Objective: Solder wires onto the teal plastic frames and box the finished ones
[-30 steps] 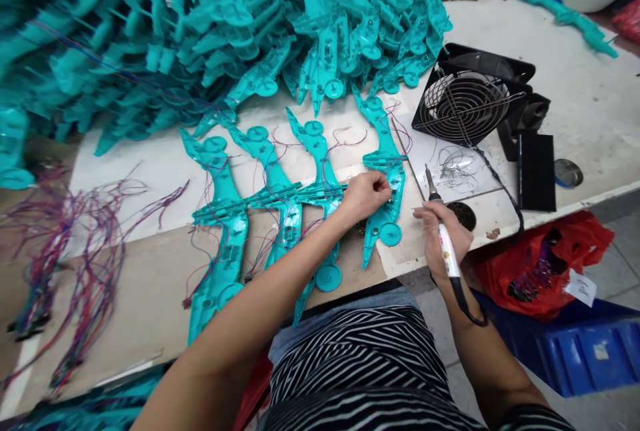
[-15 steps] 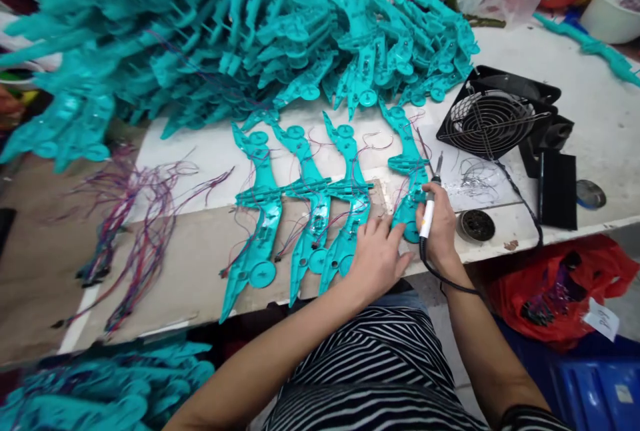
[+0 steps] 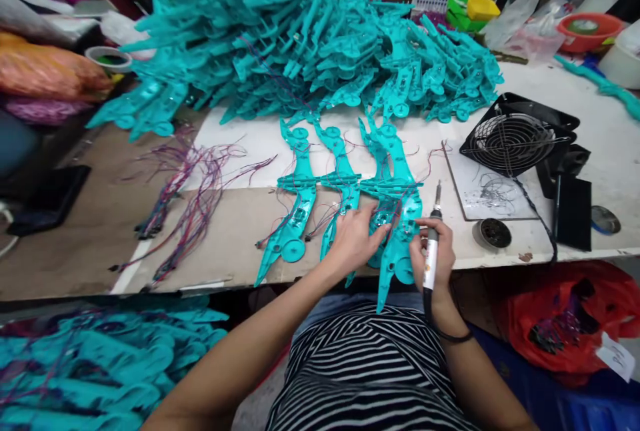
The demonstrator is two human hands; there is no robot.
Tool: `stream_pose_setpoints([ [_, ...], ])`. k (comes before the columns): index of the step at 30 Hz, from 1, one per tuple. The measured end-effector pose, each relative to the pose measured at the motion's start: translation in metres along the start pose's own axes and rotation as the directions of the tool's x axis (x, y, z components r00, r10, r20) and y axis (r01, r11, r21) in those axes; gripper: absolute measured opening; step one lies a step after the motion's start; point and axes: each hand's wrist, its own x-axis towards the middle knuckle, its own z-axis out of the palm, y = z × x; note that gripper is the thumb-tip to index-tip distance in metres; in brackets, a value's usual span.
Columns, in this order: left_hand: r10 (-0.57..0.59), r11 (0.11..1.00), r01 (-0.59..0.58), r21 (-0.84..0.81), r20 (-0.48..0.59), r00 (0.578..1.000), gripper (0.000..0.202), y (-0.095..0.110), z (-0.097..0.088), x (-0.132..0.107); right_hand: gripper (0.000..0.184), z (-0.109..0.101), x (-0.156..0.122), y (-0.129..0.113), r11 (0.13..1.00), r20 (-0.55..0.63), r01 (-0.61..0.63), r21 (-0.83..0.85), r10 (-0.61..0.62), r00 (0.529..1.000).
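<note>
Teal plastic shells, long and fish-like, lie in a row of four across a workbench, seen from above by the person seated at it. Compared with half a second ago, the rightmost shell (image 3: pixel 403 214) has been drawn left and toward the person. It then lay apart from the row; it now overlaps the third shell (image 3: pixel 379 167), and its pointed lower end hangs past the bench edge (image 3: pixel 550 254) above a striped lap. As a judgement, this piece is the one being handled. The left hand (image 3: pixel 353 239) has slid along with it and lies open, fingers spread flat on the lower ends of the middle shells and touching the rightmost one, gripping nothing. The right hand (image 3: pixel 440 261) is closed around a soldering iron (image 3: pixel 430 264), held nearly upright with its tip pointing away and clear of the plastic; its fingertips rest against the shell's right side. Two more shells (image 3: pixel 300 204) sit to the left, trailing thin red and blue wires. Behind the row, a big heap of shells (image 3: pixel 310 37) fills the back of the bench, leaving only a narrow strip. To the right, near the iron, are a round tin (image 3: pixel 493 233), a sheet with solder scraps (image 3: pixel 480 184), a tilted black fan (image 3: pixel 515 137) and a black box (image 3: pixel 574 211). Left of the row, a brown board (image 3: pixel 75 257) is open apart from a loose bundle of wires (image 3: pixel 185 197). A red bag (image 3: pixel 565 324) sits below the right edge.
</note>
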Motion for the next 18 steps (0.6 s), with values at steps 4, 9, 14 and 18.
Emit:
stream_pose_setpoints([
  [4, -0.009, 1.0, 0.009, 0.015, 0.004, 1.0, 0.042, 0.005, 0.0, -0.005, 0.032, 0.031, -0.003, 0.002, 0.999, 0.059, 0.02, 0.051, -0.023, 0.998],
  [9, 0.043, 0.992, -0.041, 0.117, -0.017, 0.999, 0.043, 0.007, 0.007, -0.006, 0.045, 0.046, -0.005, 0.003, 0.915, 0.161, -0.201, 0.349, 0.152, 0.975],
  [14, 0.074, 0.996, -0.069, 0.056, -0.1, 0.992, 0.04, 0.016, 0.013, -0.02, 0.044, 0.038, -0.011, -0.023, 0.821, 0.107, -0.233, 0.521, 0.208, 0.972],
  [18, 0.129, 0.992, -0.123, 0.041, -0.235, 0.963, 0.04, 0.008, -0.002, -0.042, 0.04, 0.04, -0.021, -0.051, 0.791, 0.12, -0.215, 0.572, 0.179, 0.977],
])
